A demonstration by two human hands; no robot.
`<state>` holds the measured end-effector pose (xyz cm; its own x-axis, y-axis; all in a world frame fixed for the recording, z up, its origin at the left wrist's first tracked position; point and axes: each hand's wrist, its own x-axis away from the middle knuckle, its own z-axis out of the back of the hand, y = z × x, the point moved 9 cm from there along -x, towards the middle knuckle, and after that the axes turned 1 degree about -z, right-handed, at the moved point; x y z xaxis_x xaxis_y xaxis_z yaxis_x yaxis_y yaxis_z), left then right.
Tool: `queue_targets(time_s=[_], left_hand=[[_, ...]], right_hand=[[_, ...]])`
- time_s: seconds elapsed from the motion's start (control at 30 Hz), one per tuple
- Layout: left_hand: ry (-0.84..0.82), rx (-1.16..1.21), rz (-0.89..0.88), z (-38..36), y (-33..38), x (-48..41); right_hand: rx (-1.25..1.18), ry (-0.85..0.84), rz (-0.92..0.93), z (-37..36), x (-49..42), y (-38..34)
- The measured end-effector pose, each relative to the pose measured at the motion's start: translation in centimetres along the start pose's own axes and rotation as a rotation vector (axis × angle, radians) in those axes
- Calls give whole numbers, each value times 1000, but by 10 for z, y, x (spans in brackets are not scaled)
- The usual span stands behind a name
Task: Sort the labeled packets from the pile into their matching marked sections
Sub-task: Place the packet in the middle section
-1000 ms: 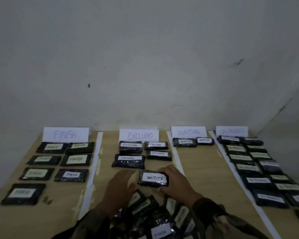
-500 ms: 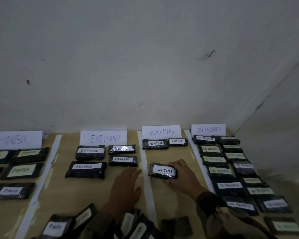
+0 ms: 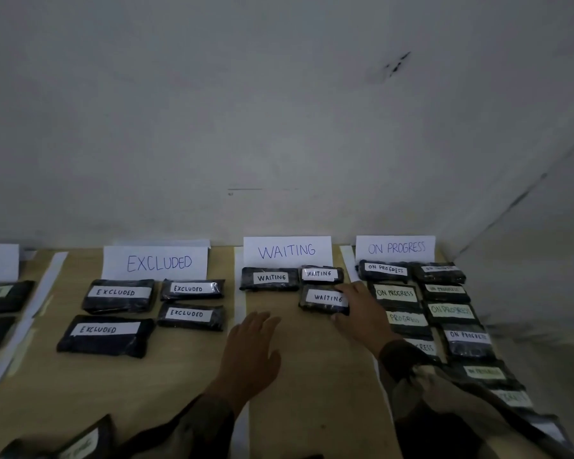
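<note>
A black packet labeled WAITING (image 3: 323,299) lies in the WAITING section, just below two other WAITING packets (image 3: 269,278) at the back. My right hand (image 3: 362,313) grips its right end between fingers and thumb. My left hand (image 3: 251,349) hovers flat with relaxed fingers over the white tape line to the left and holds nothing. The WAITING sign (image 3: 287,251) stands at the back of the section. Part of the pile (image 3: 80,442) shows at the bottom left edge.
The EXCLUDED section (image 3: 159,263) on the left holds several packets. The ON PROGRESS section (image 3: 396,248) on the right is filled with two columns of packets, partly hidden by my right sleeve. A white wall stands right behind the signs; bare wood lies below the WAITING packets.
My right hand carried the WAITING packet from above the pile forward and right into the WAITING section. My left hand followed, off the pile. The view swung right.
</note>
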<state>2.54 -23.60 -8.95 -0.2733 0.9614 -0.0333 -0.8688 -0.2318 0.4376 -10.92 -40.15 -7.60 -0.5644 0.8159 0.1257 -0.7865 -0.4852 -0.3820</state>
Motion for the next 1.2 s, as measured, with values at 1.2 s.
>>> queue_targets(time_s=[1.2], left_hand=[[-182, 38, 159, 58, -78, 139]], right_hand=[[169, -486, 175, -115, 181, -158]])
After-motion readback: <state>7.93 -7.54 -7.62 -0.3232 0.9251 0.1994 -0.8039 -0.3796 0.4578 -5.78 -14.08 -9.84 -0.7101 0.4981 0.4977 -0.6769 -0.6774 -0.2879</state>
